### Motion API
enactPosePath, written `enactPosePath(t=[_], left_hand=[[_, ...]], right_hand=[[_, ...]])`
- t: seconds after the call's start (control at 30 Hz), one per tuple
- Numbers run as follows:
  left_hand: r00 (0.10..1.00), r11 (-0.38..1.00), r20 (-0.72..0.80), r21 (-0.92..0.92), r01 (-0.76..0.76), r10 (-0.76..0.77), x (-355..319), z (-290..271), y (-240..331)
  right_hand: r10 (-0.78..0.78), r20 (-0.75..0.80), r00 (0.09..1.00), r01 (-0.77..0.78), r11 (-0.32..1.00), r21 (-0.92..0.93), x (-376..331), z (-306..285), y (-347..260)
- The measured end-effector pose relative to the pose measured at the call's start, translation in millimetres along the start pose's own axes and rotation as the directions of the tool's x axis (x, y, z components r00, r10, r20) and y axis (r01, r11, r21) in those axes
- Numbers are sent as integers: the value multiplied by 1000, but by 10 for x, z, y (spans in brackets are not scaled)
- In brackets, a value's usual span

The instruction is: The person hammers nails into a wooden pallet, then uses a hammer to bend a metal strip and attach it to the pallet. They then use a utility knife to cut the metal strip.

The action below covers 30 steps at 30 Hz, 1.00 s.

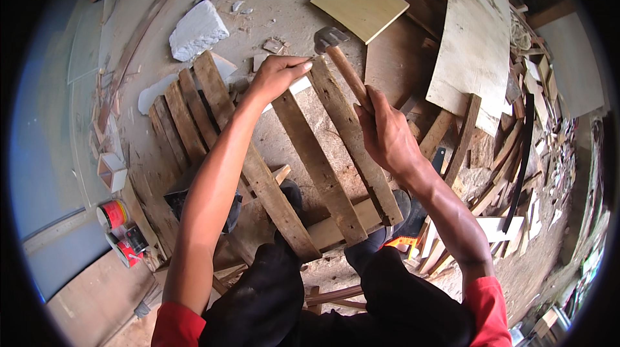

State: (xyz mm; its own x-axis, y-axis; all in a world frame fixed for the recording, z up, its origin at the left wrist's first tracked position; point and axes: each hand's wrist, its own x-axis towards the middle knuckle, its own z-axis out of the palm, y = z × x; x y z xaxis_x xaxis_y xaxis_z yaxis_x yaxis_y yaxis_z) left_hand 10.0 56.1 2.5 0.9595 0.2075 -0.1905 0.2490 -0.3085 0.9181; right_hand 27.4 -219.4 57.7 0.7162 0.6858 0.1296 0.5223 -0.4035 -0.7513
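A frame of rough, weathered wooden slats stands tilted between my legs, its slats running from far to near. At its far edge, my left hand is closed, thumb and index finger pinched together beside the top of the rightmost slat. Whatever sits in that pinch is too small to make out. My right hand grips the wooden handle of a hammer. The dark metal hammer head is raised just beyond the end of that slat, apart from it.
A handsaw with an orange handle lies by my right foot. Scrap wood piles up at right, near a pale board. A yellowish panel and a white block lie ahead. Cans stand at left.
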Motion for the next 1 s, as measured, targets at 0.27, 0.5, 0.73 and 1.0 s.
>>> enactPosePath(t=[0.27, 0.5, 0.73, 1.0], left_hand=[[998, 996, -52, 81, 38, -34, 29, -24, 1], [993, 980, -46, 161, 117, -111, 72, -55, 72], [996, 992, -32, 83, 91, -89, 47, -60, 41], [991, 984, -33, 120, 135, -132, 70, -66, 10]], right_hand=[[-78, -127, 989, 84, 996, 44, 94, -2, -324], [36, 96, 995, -29, 998, -64, 38, 0, -210], [-71, -98, 993, 71, 997, -6, 14, 30, -297], [-3, 13, 1000, 3, 998, -58, 25, -62, -325]])
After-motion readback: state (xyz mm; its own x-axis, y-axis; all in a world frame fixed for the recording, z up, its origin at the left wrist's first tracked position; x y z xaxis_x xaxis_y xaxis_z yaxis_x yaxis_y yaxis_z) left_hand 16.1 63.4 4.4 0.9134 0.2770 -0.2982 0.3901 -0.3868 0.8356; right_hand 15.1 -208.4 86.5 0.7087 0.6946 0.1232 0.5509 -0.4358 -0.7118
